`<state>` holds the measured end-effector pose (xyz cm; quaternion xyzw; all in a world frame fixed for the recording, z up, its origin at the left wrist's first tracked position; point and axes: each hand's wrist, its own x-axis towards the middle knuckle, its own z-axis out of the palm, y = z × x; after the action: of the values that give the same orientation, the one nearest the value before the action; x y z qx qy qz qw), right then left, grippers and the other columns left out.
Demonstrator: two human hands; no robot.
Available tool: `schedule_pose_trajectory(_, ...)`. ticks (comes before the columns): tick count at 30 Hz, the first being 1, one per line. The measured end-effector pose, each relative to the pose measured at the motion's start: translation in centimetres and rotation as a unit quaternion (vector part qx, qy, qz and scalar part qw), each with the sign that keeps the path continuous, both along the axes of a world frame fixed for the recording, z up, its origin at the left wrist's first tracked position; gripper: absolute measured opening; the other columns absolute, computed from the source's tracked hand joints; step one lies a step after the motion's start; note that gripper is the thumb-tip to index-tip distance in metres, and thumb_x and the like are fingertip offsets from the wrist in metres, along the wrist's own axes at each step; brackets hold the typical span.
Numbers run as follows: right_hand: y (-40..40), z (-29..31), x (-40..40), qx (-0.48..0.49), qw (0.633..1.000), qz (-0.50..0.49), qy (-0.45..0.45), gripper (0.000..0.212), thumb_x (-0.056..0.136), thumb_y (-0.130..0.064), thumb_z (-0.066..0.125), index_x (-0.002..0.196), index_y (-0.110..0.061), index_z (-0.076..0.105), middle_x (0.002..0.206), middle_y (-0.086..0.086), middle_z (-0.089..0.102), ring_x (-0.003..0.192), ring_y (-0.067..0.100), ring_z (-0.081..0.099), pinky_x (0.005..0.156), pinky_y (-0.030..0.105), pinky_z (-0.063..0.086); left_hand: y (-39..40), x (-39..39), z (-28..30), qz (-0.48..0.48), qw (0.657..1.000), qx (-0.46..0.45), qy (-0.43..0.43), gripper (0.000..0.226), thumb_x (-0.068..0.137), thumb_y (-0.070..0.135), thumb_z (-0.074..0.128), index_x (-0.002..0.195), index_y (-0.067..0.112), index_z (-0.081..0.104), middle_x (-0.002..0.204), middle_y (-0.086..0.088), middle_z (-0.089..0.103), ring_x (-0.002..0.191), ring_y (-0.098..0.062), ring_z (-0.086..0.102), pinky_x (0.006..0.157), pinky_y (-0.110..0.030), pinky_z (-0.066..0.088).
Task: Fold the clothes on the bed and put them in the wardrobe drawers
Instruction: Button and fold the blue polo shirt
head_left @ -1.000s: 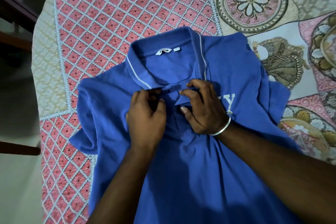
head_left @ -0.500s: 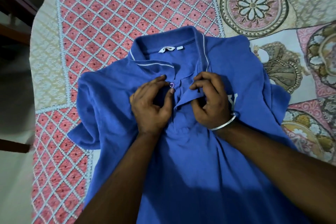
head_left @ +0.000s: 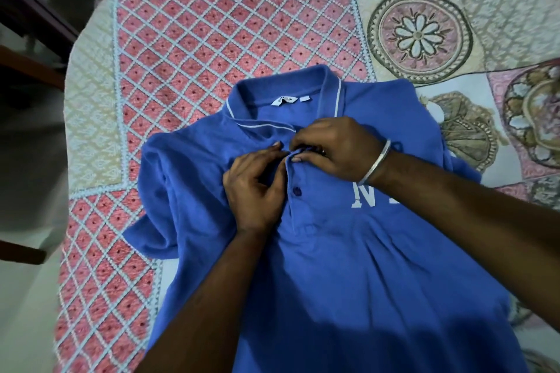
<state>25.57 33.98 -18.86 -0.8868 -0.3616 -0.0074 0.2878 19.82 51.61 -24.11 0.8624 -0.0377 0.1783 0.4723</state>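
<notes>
Polo shirt [head_left: 348, 281], bright blue, lies front side up on the bed cover [head_left: 197, 39], its collar [head_left: 281, 94] pointing to 12 o'clock. 1 short sleeve [head_left: 157, 215] sticks out toward 9 o'clock. Both hands meet at the top of the button strip, just under the collar. Left hand [head_left: 254, 191] has curled fingers pinching the cloth there. Right hand [head_left: 336, 148] pinches the other edge with thumb and fingers, and a silver bangle [head_left: 375, 165] sits on its wrist. 1 dark button [head_left: 297, 190] shows just below the hands. White letters [head_left: 372, 197] peek out at 3 o'clock of that button.
</notes>
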Motion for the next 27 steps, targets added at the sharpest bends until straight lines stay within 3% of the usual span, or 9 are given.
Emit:
schedule_pose_trajectory(6,-0.52,0.39,0.38,0.024,0.999,0.016,0.036,0.016,0.08,-0.003,0.067,0.092,-0.004,0.077,0.095,0.011,0.069,0.082,0.023,0.068,0.074,0.027,0.052,-0.07,-0.03,-0.11,0.011,1.0,-0.006,0.014,0.01,0.087,0.018,0.07,0.094,0.019,0.077,0.106,0.008,0.074,0.097,-0.009,0.068,0.085,-0.042,0.051)
schedule_pose_trajectory(9,-0.18,0.22,0.7,-0.025,0.996,0.06,0.053,0.015,0.086,-0.005,0.061,0.097,-0.005,0.071,0.098,0.01,0.062,0.087,0.025,0.061,0.08,0.024,0.044,-0.06,0.01,-0.28,0.015,1.0,-0.007,0.016,0.01,0.087,0.016,0.072,0.095,0.019,0.076,0.105,0.008,0.074,0.097,-0.01,0.068,0.085,-0.043,0.051)
schedule_pose_trajectory(13,-0.03,0.27,1.12,-0.046,0.995,0.069,0.055,0.017,0.089,-0.017,0.06,0.099,-0.015,0.074,0.092,0.005,0.065,0.085,0.025,0.061,0.077,0.031,0.048,-0.1,0.03,-0.33,0.026,0.999,0.001,0.039,0.011,0.088,0.02,0.071,0.097,0.022,0.076,0.105,0.011,0.073,0.096,-0.01,0.066,0.085,-0.044,0.05)
schedule_pose_trajectory(20,0.24,-0.03,0.55,0.006,0.999,-0.013,0.039,0.019,0.078,-0.015,0.07,0.094,-0.006,0.073,0.086,0.008,0.072,0.079,0.026,0.069,0.069,0.035,0.056,-0.01,-0.04,-0.13,0.012,0.998,-0.01,0.062,0.017,0.092,0.035,0.063,0.098,0.026,0.075,0.106,0.013,0.072,0.099,-0.013,0.066,0.086,-0.05,0.048)
schedule_pose_trajectory(23,0.26,-0.12,0.48,0.008,1.0,-0.004,0.03,0.015,0.079,-0.014,0.071,0.092,-0.007,0.075,0.085,0.007,0.073,0.078,0.025,0.068,0.068,0.034,0.055,0.05,-0.11,0.11,0.0,0.998,-0.012,0.063,0.024,0.084,0.045,0.07,0.097,0.025,0.075,0.107,0.015,0.072,0.101,-0.008,0.066,0.089,-0.044,0.048)
schedule_pose_trajectory(27,0.05,-0.18,0.58,0.025,0.998,-0.011,0.06,0.015,0.079,-0.015,0.075,0.094,-0.01,0.076,0.088,0.003,0.075,0.08,0.019,0.069,0.073,0.033,0.056,0.0,-0.05,-0.14,0.008,0.998,-0.001,0.066,0.016,0.081,0.035,0.077,0.095,0.028,0.074,0.106,0.015,0.072,0.1,-0.007,0.066,0.091,-0.046,0.047)
